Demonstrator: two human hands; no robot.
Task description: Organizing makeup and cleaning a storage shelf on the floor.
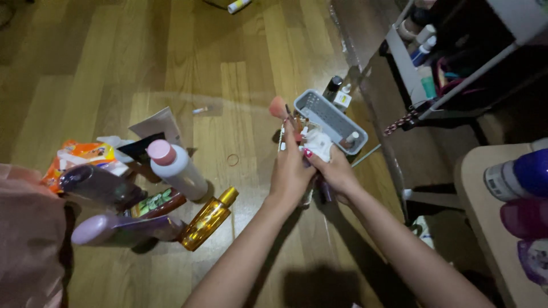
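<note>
The left hand [291,171] grips a pink-tipped makeup brush [279,107] with fingers curled round its handle, just short of the grey slotted tray [319,108]; the right hand [337,171] touches the left, its fingers pinching a white cloth [319,144] against the brush handle beside that tray; well left of the tray on the wood floor [251,74] stand a white pink-capped bottle [177,165] and, near it, an amber bottle [208,219]; a hair tie [233,159] lies between bottle and tray.
</note>
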